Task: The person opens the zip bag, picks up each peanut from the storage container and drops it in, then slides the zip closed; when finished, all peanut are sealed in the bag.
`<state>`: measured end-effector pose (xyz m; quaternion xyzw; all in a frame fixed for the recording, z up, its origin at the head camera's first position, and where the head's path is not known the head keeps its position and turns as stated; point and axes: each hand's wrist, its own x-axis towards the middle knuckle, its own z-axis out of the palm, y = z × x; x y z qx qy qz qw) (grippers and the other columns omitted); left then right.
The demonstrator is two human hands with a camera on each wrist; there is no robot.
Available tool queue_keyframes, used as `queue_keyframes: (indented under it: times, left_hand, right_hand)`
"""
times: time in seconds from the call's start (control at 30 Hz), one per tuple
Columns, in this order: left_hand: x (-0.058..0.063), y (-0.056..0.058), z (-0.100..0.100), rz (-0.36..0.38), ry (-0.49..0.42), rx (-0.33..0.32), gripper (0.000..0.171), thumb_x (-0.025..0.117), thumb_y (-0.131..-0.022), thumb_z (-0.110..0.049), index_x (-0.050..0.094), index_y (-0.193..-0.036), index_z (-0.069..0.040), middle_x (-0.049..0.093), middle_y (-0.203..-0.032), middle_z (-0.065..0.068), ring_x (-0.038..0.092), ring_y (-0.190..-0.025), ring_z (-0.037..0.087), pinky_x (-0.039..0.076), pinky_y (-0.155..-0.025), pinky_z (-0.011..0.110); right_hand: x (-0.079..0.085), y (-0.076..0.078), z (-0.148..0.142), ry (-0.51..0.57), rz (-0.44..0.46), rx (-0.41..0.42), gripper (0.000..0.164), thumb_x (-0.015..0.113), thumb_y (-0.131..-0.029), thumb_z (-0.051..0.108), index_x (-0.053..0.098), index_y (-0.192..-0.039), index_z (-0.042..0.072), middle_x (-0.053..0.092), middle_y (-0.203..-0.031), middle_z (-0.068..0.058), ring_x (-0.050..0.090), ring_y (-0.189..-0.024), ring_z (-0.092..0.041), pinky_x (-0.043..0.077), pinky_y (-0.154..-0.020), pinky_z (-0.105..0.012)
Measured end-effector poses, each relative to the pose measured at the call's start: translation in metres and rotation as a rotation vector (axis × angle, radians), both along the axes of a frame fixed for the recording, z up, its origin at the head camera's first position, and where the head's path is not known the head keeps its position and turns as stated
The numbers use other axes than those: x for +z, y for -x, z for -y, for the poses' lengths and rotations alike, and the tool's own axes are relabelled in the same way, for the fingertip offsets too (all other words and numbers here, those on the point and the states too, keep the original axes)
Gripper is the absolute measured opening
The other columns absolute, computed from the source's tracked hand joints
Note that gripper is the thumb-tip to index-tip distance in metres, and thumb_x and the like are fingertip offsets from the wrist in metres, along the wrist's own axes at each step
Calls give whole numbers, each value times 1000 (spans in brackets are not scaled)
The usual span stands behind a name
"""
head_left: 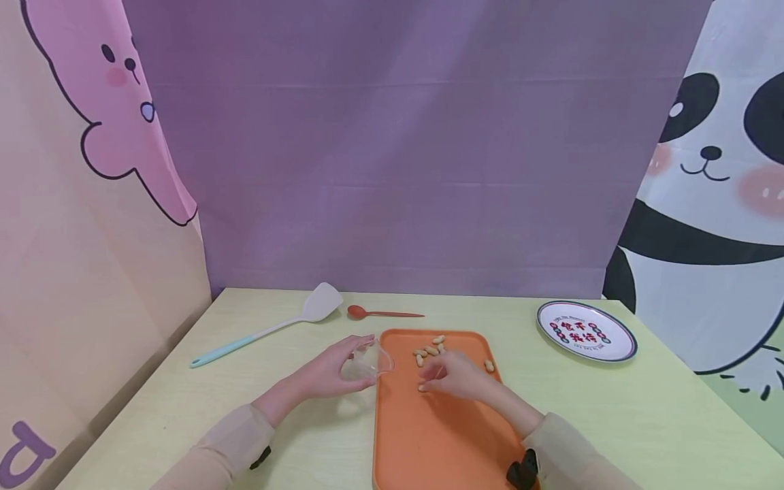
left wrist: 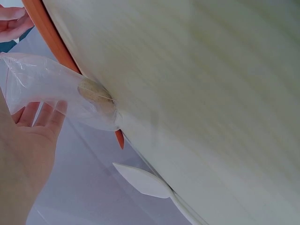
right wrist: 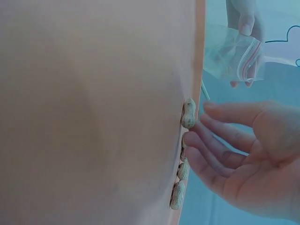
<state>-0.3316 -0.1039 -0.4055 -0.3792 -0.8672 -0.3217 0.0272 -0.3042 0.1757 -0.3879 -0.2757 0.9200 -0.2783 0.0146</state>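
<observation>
The head camera faces forward-down; closer wrist views share the bag (left wrist: 56,88).

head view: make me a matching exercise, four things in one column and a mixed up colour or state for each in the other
1. plate
2. plastic bag
3. spoon
4. spatula

A. red all over
B. whitish head, light blue on the handle
C. held in the left hand
D. white with a dark rim and red characters

Pairs: 1-D, 2-C, 3-A, 4-B
</observation>
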Motion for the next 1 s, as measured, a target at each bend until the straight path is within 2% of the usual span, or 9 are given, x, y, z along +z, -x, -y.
queue_keyframes:
  times: [0.23,0.6,0.87,1.0]
  left_hand:
    - [1,-2,0,8,9,9,72,66,-85,-42,37,-143,-9,47,-139,1,49,-121,17,45,-98,36]
    - [-1,0,1,3,3,7,73,65,-86,-44,37,-143,-8,46,-140,1,48,-124,16,45,-98,36]
    - [0,-1,0,15,6,6,74,64,-86,-44,36,-144,-8,43,-143,2,46,-126,18,44,-100,38]
    - [0,-1,0,12,9,7,74,64,-86,-44,36,-144,-7,42,-144,3,46,-126,18,44,-100,38]
  right_hand:
    - [-2,-2,1,-26,40,-76,3,71,-81,11,71,-84,9,67,-79,1,59,-71,-13,47,-58,-25]
    - [-2,-3,1,-56,35,-62,11,73,-81,22,72,-76,13,66,-71,5,54,-62,-8,43,-54,-22]
    - [-2,-3,2,-70,49,-95,10,77,-77,18,68,-75,12,63,-71,5,53,-64,-9,44,-56,-24]
    - [0,-4,2,-50,85,-116,11,76,-77,15,67,-76,11,62,-72,4,53,-65,-10,45,-57,-24]
